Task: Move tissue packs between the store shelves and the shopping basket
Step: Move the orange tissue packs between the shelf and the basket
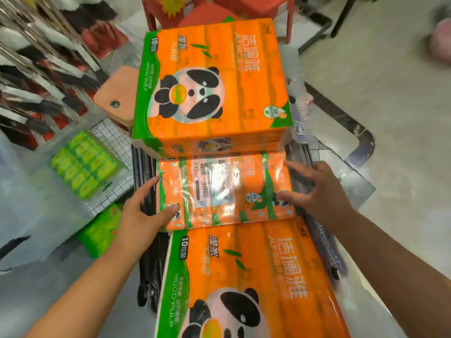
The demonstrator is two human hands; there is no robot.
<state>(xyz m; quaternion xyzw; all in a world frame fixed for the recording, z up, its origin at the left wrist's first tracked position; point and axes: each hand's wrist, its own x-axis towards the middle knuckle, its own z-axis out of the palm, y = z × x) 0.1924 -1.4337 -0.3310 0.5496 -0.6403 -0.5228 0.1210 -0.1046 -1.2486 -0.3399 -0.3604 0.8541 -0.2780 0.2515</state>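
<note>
1. The middle tissue pack (pixel 224 191) is lying across the basket (pixel 146 172), its long axis running left to right.
2. The left hand (pixel 144 211) and right hand (pixel 319 193) are gripping its opposite ends, both equally near.

Basket (pixel 146 264) mostly hidden beneath 3 tissue packs (pixel 214 93)

Quick count, all in one shot:
- orange panda tissue packs: 3. far pack (pixel 212 86), middle pack (pixel 224 189), near pack (pixel 256 276)
- green tissue packs: 2. upper green pack (pixel 84 170), lower green pack (pixel 102 230)
- black basket (pixel 146 172): 1
- grips: 2. left grip (pixel 144 211), right grip (pixel 319 191)
- red stools (pixel 210 18): too blurry to count
</note>
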